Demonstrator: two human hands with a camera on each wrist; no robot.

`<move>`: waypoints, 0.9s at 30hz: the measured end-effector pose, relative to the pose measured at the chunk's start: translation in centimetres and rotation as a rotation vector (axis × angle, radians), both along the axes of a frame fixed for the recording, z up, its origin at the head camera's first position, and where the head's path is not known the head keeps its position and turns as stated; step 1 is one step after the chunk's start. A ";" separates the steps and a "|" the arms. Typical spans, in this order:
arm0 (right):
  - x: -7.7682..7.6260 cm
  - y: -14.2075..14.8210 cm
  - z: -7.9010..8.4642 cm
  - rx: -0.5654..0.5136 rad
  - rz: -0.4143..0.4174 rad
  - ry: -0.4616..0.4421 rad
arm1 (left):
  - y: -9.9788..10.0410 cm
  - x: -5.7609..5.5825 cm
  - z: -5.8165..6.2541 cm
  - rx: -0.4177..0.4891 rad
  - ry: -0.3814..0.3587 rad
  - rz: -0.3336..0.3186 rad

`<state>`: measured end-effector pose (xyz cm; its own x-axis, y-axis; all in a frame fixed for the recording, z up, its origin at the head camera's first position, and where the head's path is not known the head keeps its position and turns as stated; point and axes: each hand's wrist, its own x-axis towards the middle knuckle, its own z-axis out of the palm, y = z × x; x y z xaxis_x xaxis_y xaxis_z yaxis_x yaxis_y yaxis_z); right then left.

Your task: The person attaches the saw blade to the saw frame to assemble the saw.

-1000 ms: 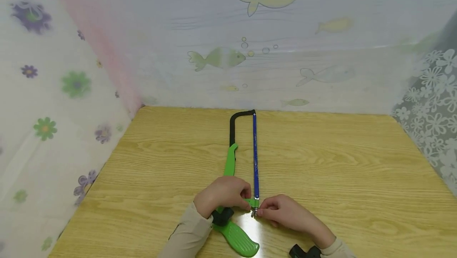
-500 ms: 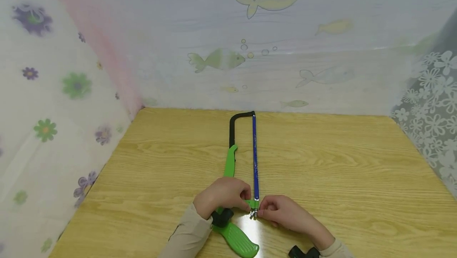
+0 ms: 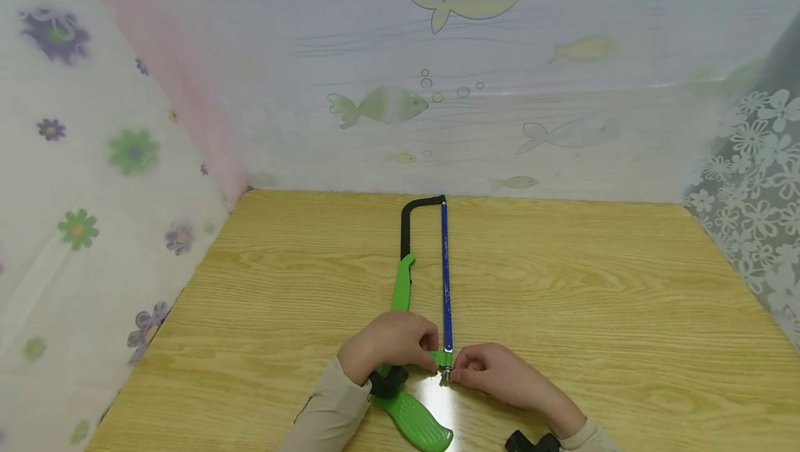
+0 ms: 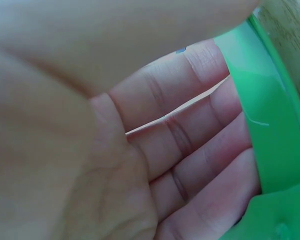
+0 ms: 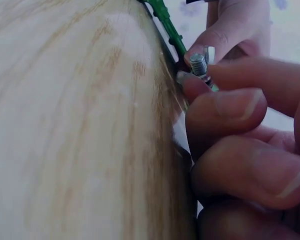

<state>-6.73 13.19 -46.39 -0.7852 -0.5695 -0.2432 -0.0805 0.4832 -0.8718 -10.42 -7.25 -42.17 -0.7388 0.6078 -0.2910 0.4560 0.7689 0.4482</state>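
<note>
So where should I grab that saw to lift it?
Probably by the green handle, coming from the near side: it's ridged and curved, and its end points toward the person, while the blue blade lies farther off.

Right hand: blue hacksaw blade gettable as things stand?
Probably yes: nothing visible lies between the right hand and the blue blade, and the left hand grips the green frame on the blade's other side. The right hand would likely first release the wing nut.
</note>
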 end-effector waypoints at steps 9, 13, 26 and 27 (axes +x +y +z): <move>0.0 -0.2 0.3 0.055 -0.004 0.021 | -0.1 -0.1 0.0 0.017 0.004 -0.022; 0.1 -0.3 0.1 0.097 -0.005 0.075 | -0.1 -0.2 -0.2 0.013 0.002 -0.021; 0.3 -0.3 0.2 0.144 -0.007 0.145 | 0.0 -0.4 -0.7 -0.001 0.004 -0.016; 0.3 -0.3 0.2 0.148 -0.008 0.150 | 0.1 -0.4 -0.8 -0.004 0.004 -0.016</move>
<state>-6.40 12.85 -46.20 -0.8231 -0.5302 -0.2037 -0.2003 0.6065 -0.7694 -10.79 -7.20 -42.93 -0.7300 0.6186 -0.2907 0.4699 0.7631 0.4437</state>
